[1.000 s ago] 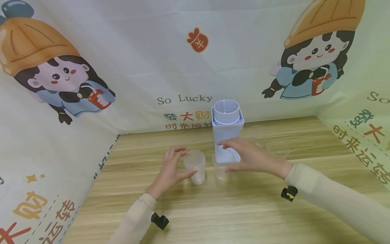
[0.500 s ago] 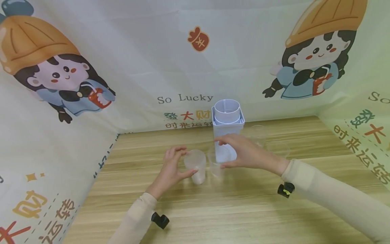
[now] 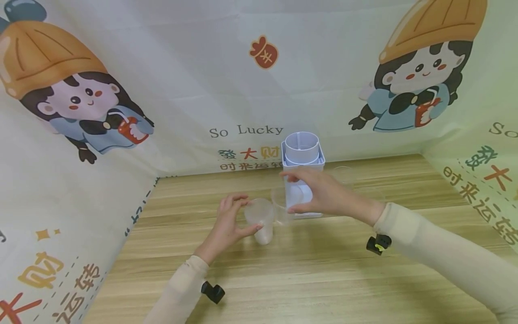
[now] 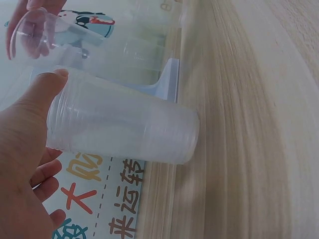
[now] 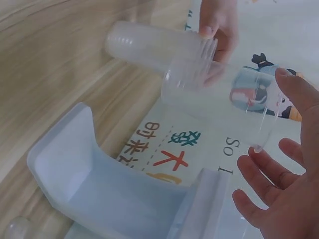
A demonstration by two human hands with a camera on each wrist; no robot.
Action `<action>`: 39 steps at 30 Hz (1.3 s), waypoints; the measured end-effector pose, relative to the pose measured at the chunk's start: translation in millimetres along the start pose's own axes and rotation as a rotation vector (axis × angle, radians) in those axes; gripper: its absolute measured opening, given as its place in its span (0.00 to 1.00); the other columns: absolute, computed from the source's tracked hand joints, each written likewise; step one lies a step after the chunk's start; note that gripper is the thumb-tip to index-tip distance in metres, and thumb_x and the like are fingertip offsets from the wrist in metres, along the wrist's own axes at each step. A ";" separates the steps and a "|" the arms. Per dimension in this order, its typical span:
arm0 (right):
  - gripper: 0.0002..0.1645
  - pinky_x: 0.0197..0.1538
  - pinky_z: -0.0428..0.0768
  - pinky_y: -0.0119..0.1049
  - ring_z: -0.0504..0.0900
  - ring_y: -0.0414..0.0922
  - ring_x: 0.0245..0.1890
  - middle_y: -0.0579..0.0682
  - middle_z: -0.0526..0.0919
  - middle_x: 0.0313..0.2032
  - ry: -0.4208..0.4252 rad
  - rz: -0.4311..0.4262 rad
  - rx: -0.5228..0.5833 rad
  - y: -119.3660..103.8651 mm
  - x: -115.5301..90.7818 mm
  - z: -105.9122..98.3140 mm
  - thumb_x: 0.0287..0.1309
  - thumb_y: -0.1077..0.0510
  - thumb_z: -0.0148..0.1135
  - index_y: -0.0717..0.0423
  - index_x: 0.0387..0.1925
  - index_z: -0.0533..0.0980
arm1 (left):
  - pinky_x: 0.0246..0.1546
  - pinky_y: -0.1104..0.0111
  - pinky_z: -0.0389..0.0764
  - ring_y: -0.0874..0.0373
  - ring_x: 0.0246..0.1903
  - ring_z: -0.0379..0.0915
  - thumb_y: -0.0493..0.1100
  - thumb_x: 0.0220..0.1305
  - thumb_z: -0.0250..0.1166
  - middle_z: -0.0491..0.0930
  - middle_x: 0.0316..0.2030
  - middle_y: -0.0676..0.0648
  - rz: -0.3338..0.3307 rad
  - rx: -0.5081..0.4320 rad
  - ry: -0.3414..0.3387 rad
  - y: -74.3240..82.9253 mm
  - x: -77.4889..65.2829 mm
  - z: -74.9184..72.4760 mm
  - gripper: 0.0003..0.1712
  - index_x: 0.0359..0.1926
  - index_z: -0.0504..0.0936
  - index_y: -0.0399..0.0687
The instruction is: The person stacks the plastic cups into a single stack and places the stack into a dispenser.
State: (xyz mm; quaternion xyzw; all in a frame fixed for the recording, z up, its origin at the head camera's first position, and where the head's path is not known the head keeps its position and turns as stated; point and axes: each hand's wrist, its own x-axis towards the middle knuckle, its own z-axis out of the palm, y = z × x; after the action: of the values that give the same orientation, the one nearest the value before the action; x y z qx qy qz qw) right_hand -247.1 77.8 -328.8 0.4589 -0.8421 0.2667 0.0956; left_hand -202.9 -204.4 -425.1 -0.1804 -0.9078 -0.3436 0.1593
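Left hand (image 3: pixel 227 225): fingers half-curled, gripping a stack of plastic cups (image 3: pixel 261 220), upright mid-surface. Right hand (image 3: pixel 329 193): fingers spread wide around one clear cup (image 5: pixel 219 107), raised beside the stack. Pale blue holder (image 3: pixel 303 156) stands near the surface's (image 3: pixel 259 283) back edge.

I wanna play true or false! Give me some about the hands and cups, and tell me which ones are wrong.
1. The left hand holds a stack of cups. True.
2. The stack is lying on its side. False: it stands upright on the table.
3. The right hand holds a clear cup. True.
4. That cup is inside the stack. False: it is beside the stack.
5. A pale holder stands on the table. True.
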 end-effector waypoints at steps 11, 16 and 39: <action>0.47 0.60 0.78 0.45 0.79 0.47 0.54 0.52 0.81 0.51 0.070 -0.049 0.008 -9.6 15.4 -12.2 0.45 0.46 0.79 0.56 0.65 0.69 | 0.66 0.43 0.61 0.42 0.65 0.57 0.50 0.46 0.80 0.69 0.63 0.39 0.004 0.010 -0.004 -2.7 0.5 1.0 0.37 0.55 0.77 0.41; 0.47 0.61 0.78 0.46 0.79 0.48 0.53 0.53 0.82 0.51 0.073 -0.073 -0.002 -13.6 22.4 -13.3 0.45 0.46 0.79 0.58 0.64 0.70 | 0.65 0.43 0.61 0.42 0.65 0.57 0.50 0.46 0.80 0.69 0.63 0.39 0.002 0.007 -0.007 -2.2 0.7 0.6 0.36 0.55 0.77 0.42; 0.46 0.63 0.77 0.43 0.79 0.48 0.58 0.52 0.80 0.57 0.003 -0.050 0.045 -23.5 49.3 13.5 0.49 0.45 0.76 0.55 0.66 0.68 | 0.66 0.43 0.63 0.41 0.66 0.56 0.50 0.46 0.80 0.67 0.64 0.41 0.007 0.028 0.001 -4.1 -1.9 0.6 0.38 0.54 0.75 0.36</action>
State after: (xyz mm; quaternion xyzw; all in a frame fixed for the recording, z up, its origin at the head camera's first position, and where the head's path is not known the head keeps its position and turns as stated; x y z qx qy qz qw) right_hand -254.2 24.7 -311.6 0.4815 -0.8241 0.2836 0.0931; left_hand -203.1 -207.3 -428.7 -0.1812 -0.9118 -0.3303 0.1634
